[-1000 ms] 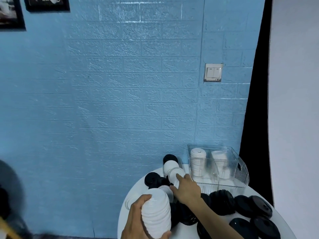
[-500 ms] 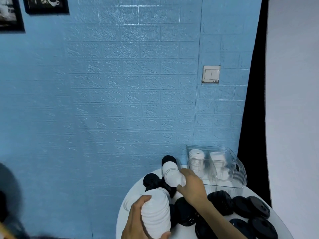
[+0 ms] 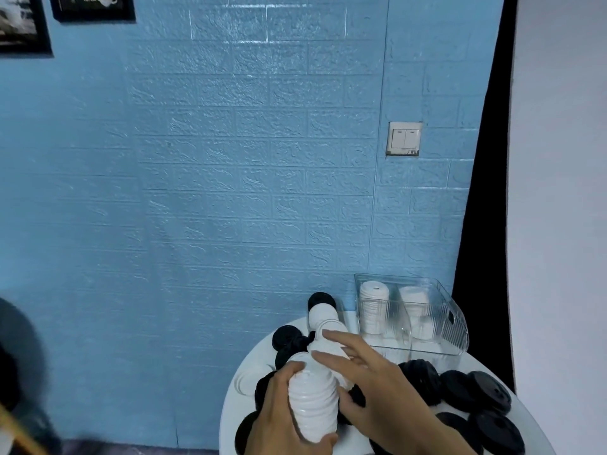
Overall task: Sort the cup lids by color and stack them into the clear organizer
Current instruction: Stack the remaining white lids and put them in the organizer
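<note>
Your table (image 3: 230, 418) is a mess of black lids (image 3: 460, 389), with the clear organizer (image 3: 456, 326) just beyond your grip, already holding white stacks. Your left hand (image 3: 282, 418) is wrapped round the white lid stack (image 3: 315, 405). Your right hand (image 3: 371, 376) has its fingers spread, only touching the stack's top, holding nothing. Those lids look light, slick and flimsy, so I'd grab mid-stack and cap the top.

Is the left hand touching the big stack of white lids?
Touching. The head view shows the left hand wrapped around the stack of white lids, fingers along one side and thumb under its lower end.
</note>
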### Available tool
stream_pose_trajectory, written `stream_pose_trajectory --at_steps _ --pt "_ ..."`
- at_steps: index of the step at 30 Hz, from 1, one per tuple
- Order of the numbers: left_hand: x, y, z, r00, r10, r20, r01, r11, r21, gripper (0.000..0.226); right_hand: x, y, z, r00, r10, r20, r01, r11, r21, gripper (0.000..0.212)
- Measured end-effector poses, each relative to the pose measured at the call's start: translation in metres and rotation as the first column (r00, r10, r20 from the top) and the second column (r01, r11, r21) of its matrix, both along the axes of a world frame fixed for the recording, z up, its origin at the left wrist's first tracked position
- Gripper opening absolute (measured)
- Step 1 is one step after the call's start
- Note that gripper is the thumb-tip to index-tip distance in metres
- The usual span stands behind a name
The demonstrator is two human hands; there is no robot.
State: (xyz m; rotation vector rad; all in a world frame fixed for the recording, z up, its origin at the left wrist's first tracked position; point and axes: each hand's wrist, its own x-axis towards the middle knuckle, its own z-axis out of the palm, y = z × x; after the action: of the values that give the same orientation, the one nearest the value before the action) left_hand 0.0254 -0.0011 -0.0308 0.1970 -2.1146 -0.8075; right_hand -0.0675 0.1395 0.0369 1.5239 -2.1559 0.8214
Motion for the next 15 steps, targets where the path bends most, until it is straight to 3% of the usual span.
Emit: stream_pose_trajectory --at_steps 1,2,4,5,7,9,12,15 --pt "-0.003 0.007 -0.006 0.990 0.138 0.036 -0.134 0.985 -0.106 0.038 0.002 0.000 -0.002 1.000 0.013 0.013 -0.013 0.999 -0.030 0.070" --pt "-0.006 0.012 -0.010 0.989 0.150 0.011 -0.148 0.986 -0.079 0.041 0.003 0.000 -0.003 0.999 0.029 0.031 -0.027 0.998 -0.054 0.075" --pt "-0.002 0.005 -0.002 0.995 -0.097 -0.038 0.103 0.971 0.217 0.060 0.008 0.000 -0.003 0.994 0.063 0.092 -0.055 0.995 -0.081 0.078" --pt "-0.005 0.004 -0.001 0.996 -0.086 -0.036 0.093 0.954 0.286 0.054 0.011 0.000 -0.002 0.988 0.074 0.135 -0.063 0.994 -0.084 0.077" --pt "-0.008 -0.006 -0.016 0.999 0.023 -0.041 -0.008 0.946 0.324 0.055 0.014 0.002 0.002 0.969 0.083 0.232 -0.068 0.995 -0.074 0.070" --pt "-0.017 -0.008 -0.017 0.996 -0.086 -0.038 0.093 0.960 0.265 0.081 0.013 0.004 0.005 0.949 0.086 0.302 -0.070 0.995 -0.066 0.064" --pt "-0.009 -0.010 -0.008 0.989 -0.148 -0.030 0.148 0.917 0.371 0.111 0.011 0.009 0.009 0.948 0.071 0.311 -0.065 0.997 -0.028 0.062" --pt "-0.007 -0.009 0.008 0.953 -0.301 0.024 0.264 0.870 0.417 0.105 0.012 0.014 0.015 0.947 0.078 0.310 -0.084 0.996 0.006 0.061"
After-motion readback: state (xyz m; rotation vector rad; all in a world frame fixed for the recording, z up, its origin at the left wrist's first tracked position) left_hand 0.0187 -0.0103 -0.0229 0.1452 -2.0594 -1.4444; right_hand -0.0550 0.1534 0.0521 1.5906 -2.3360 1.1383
